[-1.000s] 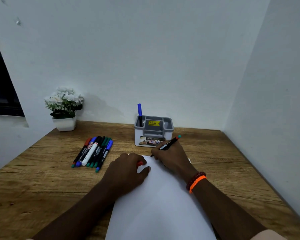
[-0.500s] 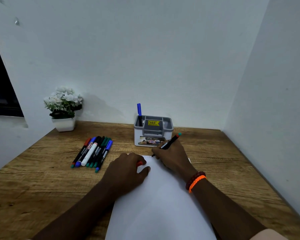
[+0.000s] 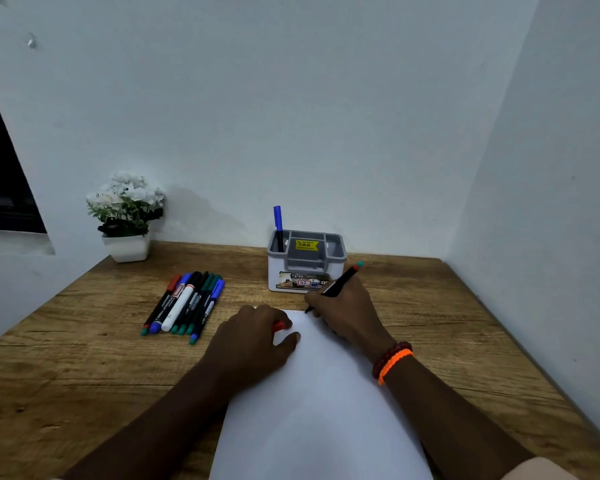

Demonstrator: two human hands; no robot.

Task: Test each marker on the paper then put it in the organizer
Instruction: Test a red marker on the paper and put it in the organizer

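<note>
Head view: at the far left corner of the wooden, grained tabletop [image 3: 84,368] a white square pot of white flowers [image 3: 127,216] is set against the wall. Toward the left of the middle, a row of markers [image 3: 184,303] is laid side by side, touching, with caps of red, blue, black and green and one white barrel; print is seen on the barrels but cannot be read. The left hand [image 3: 253,337] is rested on the far left corner of the white sheet of paper [image 3: 312,410], its fingers curled round a red cap [image 3: 278,326], the thumb pressed flat to the sheet. Near the far edge, at the middle, a white and grey plastic organizer [image 3: 305,261] with compartments is stood; a yellow price sticker reading "49.00" is fixed inside it, and a picture label with small writing, not legible, is stuck on its front. A blue marker [image 3: 278,225] is stood upright in its left rear compartment. The right hand [image 3: 347,313] is closed in a writing grip on a black marker [image 3: 336,285] with a red and teal rear end, tilted, its tip set on the far edge of the paper. Red and orange bracelets [image 3: 392,362] are worn on the right wrist.
</note>
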